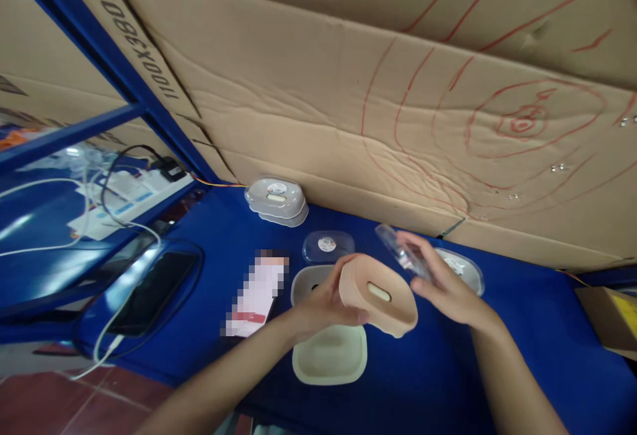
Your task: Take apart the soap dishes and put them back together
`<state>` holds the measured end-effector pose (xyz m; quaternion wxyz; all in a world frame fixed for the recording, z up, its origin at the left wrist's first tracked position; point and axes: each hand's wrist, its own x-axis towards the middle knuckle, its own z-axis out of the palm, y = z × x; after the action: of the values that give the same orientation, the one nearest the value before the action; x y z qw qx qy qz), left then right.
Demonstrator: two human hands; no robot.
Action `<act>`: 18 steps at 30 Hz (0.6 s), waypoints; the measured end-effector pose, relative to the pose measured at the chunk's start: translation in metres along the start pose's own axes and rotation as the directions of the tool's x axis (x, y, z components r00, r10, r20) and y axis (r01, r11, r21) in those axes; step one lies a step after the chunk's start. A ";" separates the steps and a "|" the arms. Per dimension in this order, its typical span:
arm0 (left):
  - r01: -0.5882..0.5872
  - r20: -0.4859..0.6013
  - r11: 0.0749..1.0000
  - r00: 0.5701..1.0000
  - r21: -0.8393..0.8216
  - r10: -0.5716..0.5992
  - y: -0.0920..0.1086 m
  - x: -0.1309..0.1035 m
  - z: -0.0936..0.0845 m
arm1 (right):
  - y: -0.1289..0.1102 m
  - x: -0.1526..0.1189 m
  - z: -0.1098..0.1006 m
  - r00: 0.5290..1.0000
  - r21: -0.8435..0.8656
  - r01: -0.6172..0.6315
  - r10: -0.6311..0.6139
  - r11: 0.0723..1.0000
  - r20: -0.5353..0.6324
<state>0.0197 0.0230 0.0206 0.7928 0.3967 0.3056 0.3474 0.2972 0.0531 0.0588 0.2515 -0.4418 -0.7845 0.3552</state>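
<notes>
My left hand (326, 306) is closed around one end of a peach plastic box (368, 292), tilted and raised over the table, with a cream oval piece in its middle. To the right of it, my right hand (445, 286) grips a transparent plastic lid (405, 252) held upright on edge. Below the peach box lies a pale green plastic box (329, 355). A whitish box (303, 282) is partly hidden behind my left hand. Another transparent lid (326, 247) with a round white sticker lies behind it. A further lidded piece (465, 269) is partly covered by my right hand.
Stacked grey boxes (276, 199) with a transparent lid stand at the back, against the cardboard wall (298, 90). A blurred-out phone-like object (256, 296) lies left on the blue table (199, 249). Farther left are a dark phone (152, 289), white cables and a power strip (134, 203).
</notes>
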 end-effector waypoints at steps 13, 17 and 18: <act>0.235 0.251 0.972 0.940 0.009 -0.230 -0.022 -0.004 0.011 | 0.060 0.032 0.043 0.995 -0.389 -0.095 0.100 0.916 -0.009; 0.141 0.123 0.983 0.984 -0.115 -0.127 -0.028 -0.003 0.014 | 0.028 0.020 0.020 0.995 -0.267 -0.093 0.101 0.959 0.017; 0.101 0.083 0.987 0.992 -0.125 -0.091 -0.028 -0.002 0.014 | 0.016 0.015 0.015 0.994 -0.206 -0.082 0.095 0.975 0.055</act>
<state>0.0379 0.0025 0.0042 0.8438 0.3427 0.2704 0.3123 0.2876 0.0673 0.0386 0.1633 -0.4881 -0.8040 0.2979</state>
